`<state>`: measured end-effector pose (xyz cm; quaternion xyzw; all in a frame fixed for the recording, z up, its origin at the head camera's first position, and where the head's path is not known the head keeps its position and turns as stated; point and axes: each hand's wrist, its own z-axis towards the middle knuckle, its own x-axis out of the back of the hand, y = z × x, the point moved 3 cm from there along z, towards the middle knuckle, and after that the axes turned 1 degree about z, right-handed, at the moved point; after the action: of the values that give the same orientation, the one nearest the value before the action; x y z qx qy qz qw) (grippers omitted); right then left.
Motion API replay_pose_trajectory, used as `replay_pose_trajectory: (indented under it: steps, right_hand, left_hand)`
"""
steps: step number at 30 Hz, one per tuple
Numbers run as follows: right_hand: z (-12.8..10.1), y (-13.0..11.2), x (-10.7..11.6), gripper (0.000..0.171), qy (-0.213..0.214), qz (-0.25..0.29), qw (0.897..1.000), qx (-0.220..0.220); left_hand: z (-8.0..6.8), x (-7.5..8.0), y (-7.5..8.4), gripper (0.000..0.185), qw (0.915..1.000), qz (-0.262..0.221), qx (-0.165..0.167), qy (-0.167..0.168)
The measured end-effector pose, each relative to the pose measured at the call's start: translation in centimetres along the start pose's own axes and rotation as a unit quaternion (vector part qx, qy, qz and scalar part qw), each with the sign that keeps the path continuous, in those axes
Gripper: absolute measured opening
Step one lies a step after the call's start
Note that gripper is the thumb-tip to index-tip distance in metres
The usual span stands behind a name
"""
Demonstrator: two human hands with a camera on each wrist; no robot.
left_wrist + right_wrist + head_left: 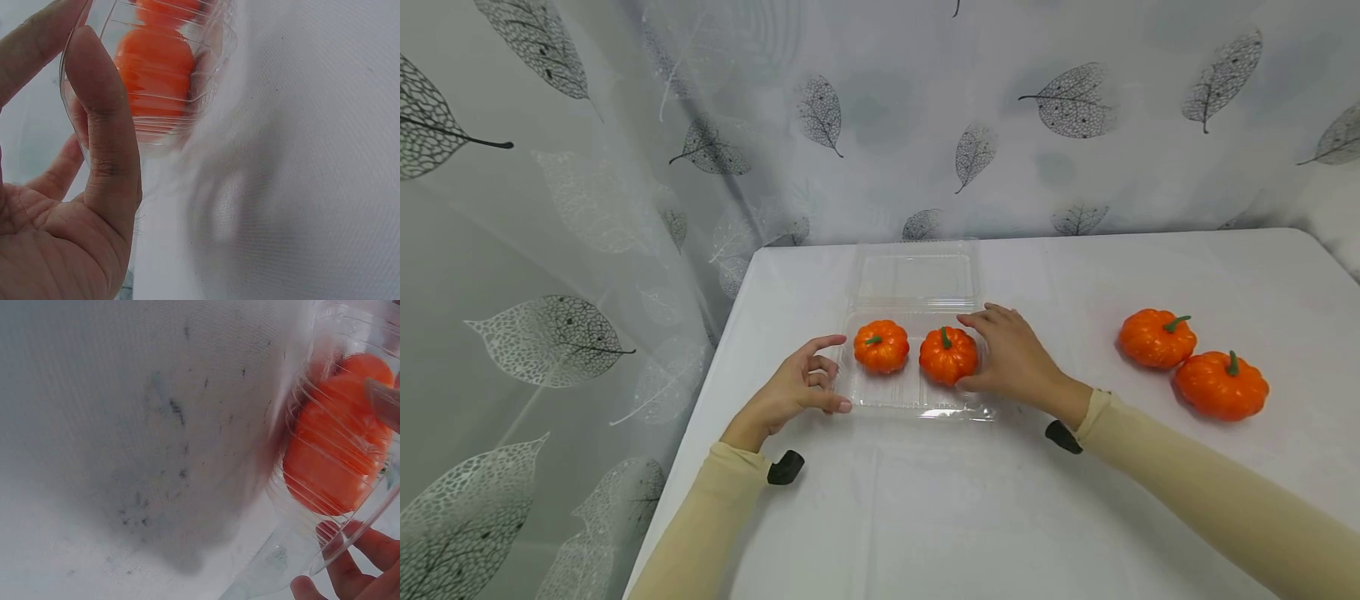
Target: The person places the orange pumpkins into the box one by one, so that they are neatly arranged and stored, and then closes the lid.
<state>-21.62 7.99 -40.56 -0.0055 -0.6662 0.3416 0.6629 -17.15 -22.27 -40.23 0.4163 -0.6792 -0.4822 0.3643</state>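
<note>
A clear plastic clamshell box (913,400) lies on the table with its lid folded back. Inside it sit two small orange pumpkins with green stems, a left one (881,347) and a right one (948,357). My right hand (1011,354) holds the right pumpkin, thumb on its near side and fingers on its far side; the right wrist view shows this pumpkin (337,450) through the ribbed wall. At the box's left edge is my left hand (793,387), fingers spread and loosely bent. Its thumb (103,106) touches the rim in the left wrist view.
Two more orange pumpkins, one farther (1156,338) and one nearer (1222,386), sit close together on the right of the white-covered table (970,517). A leaf-patterned curtain (880,108) hangs behind the table and along its left.
</note>
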Motion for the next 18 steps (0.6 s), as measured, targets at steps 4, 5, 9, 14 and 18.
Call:
replay_pose_trajectory:
  steps: [4,5,9,14,18]
  right_hand:
    - [-0.2,0.0,0.0,0.089,0.007,0.016,1.0,-0.002]
    - [-0.2,0.0,0.0,0.089,0.011,0.021,1.0,-0.001]
    - [-0.1,-0.2,0.0,0.085,0.03,0.036,0.999,0.0]
    - [0.0,-0.2,-0.1,0.082,0.043,0.042,0.998,-0.014]
    - [0.1,-0.3,-0.2,0.079,0.047,0.042,0.998,-0.022]
  left_hand:
    - [0.0,0.0,0.0,0.091,1.0,-0.003,0.0,-0.001]
    - [0.0,0.0,0.0,0.091,1.0,-0.004,-0.001,-0.001]
    - [0.0,0.0,0.0,0.091,1.0,-0.004,-0.001,0.0]
    - [0.1,0.1,-0.3,0.091,1.0,-0.005,0.001,0.0]
    - [0.7,0.5,-1.4,0.094,1.0,-0.005,0.001,0.002]
